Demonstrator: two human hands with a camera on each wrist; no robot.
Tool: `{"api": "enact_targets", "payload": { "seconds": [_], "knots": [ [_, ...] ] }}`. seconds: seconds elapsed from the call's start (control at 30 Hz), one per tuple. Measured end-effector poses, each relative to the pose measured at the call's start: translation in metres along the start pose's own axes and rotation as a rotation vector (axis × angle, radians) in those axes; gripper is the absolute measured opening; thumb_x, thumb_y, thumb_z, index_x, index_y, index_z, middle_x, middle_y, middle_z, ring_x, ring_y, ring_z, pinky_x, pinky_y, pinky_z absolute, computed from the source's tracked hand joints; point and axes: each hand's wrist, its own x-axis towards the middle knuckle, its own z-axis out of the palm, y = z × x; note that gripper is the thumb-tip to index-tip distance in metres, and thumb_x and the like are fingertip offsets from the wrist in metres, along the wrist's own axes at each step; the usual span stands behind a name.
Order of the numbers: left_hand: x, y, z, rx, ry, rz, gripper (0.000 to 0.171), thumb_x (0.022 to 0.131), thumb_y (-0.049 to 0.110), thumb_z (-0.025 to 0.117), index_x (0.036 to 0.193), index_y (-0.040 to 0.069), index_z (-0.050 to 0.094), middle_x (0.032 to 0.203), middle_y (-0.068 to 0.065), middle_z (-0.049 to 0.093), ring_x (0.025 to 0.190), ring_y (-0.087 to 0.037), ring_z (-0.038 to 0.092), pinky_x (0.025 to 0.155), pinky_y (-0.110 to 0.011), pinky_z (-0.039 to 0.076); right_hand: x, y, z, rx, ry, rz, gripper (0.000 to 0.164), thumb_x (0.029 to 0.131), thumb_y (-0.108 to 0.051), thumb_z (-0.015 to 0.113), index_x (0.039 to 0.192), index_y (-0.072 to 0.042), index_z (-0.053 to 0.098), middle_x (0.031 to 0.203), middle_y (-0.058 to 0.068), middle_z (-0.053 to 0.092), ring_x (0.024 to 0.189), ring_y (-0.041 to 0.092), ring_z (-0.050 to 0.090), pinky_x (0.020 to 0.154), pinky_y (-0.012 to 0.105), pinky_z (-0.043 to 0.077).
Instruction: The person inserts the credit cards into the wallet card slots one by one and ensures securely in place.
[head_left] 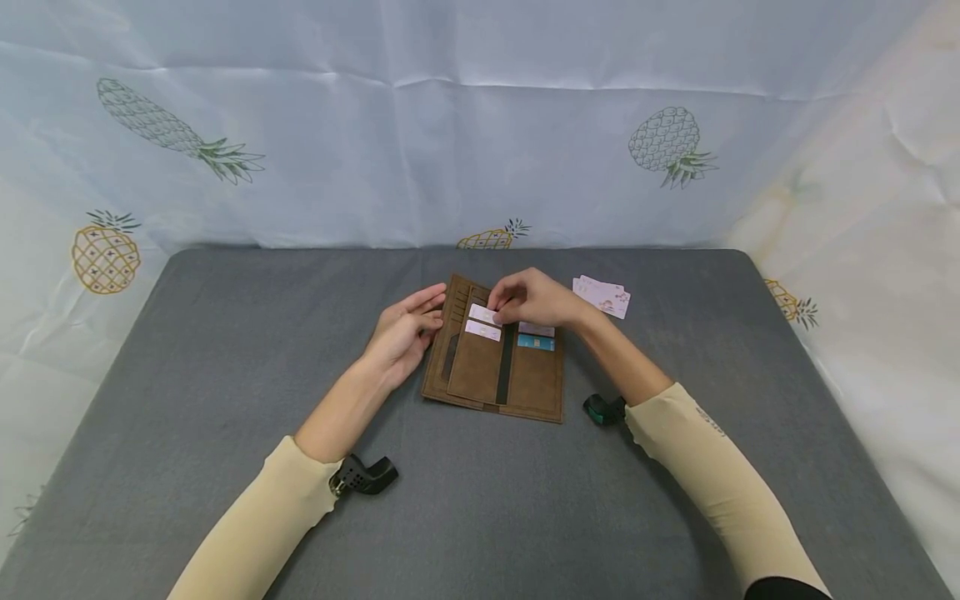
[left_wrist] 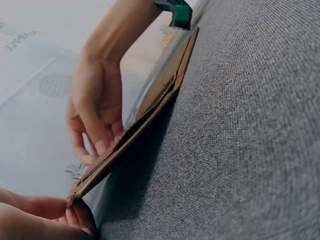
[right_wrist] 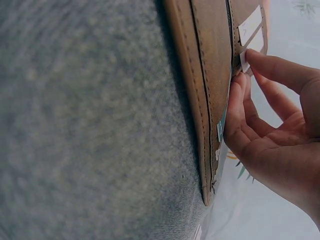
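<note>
An open brown wallet (head_left: 474,372) lies on the grey table, its left side raised off the cloth in the left wrist view. My left hand (head_left: 403,337) pinches its left edge between thumb and fingers (left_wrist: 37,206). Over the inner left panel, my right hand (head_left: 536,298) pinches a white card (right_wrist: 244,61) at an upper slot; the fingers partly cover that card. Just below it, another white card (head_left: 482,331) sits in a slot. Across the dark fold, the right panel holds a pale card (head_left: 537,330) and a blue card (head_left: 536,342).
A few pale printed cards (head_left: 602,296) lie overlapped on the table (head_left: 225,400), right of the wallet and behind the right forearm. A white pineapple-print curtain (head_left: 420,158) hangs along the back edge. Black wrist cameras (head_left: 366,475) sit on both sleeves.
</note>
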Motion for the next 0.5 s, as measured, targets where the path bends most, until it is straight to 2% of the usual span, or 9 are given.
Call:
{"api": "enact_targets", "payload": {
  "seconds": [0.3, 0.5],
  "knots": [
    [-0.0008, 0.0007, 0.0009, -0.001, -0.002, -0.001, 0.067, 0.103, -0.016, 0.048, 0.165, 0.008, 0.046, 0.135, 0.005, 0.055, 0.101, -0.007, 0.054, 0.086, -0.017, 0.046, -0.0019, 0.0003, -0.0003, -0.012, -0.001, 0.003, 0.015, 0.1, -0.003, 0.074, 0.114, 0.002, 0.077, 0.11, 0.017, 0.076, 0.098, 0.019, 0.074, 0.089, 0.032, 0.059],
    [-0.0012, 0.0007, 0.0011, 0.002, 0.003, -0.001, 0.066, 0.103, -0.015, 0.048, 0.165, 0.008, 0.047, 0.134, 0.005, 0.055, 0.101, -0.007, 0.054, 0.086, -0.017, 0.046, -0.004, -0.0004, -0.0026, -0.021, -0.008, 0.013, 0.019, 0.101, -0.008, 0.075, 0.118, 0.0, 0.079, 0.117, 0.018, 0.079, 0.105, 0.021, 0.078, 0.096, 0.036, 0.061]
  ]
}}
